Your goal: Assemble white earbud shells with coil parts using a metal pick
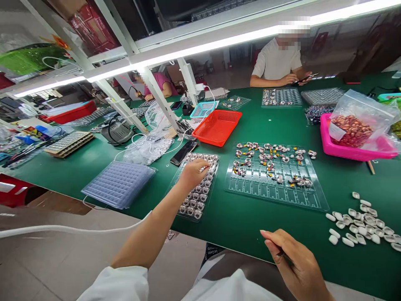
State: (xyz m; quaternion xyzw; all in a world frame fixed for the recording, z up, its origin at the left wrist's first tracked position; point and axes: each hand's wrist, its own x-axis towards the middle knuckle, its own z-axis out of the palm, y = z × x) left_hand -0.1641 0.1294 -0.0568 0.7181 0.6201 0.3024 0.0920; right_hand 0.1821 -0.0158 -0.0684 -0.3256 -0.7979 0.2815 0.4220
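My left hand (193, 173) reaches over a clear tray (191, 218) filled with rows of shiny, rounded silvery parts (197, 214). Its fingertips are pinched together at the tray's far right side, with a small pale, shiny bit showing at them that I cannot identify. Low over the table's front edge, my right hand (294, 261) has thumb and forefinger close together. A dark, thin thing shows beneath its fingers, mostly hidden. Between and beyond the hands lies a clear compartment tray (250, 186) with small white wired assemblies (271, 156). Loose white plastic shells (360, 228) are scattered at right.
Stacked clear trays (119, 184) lie at left, near a phone (184, 153). Behind stand a red basket (219, 125) and a pink basket (354, 154) with bagged copper-coloured parts (352, 129). A white shelf post (163, 100) rises mid-table. A co-worker (277, 62) sits opposite.
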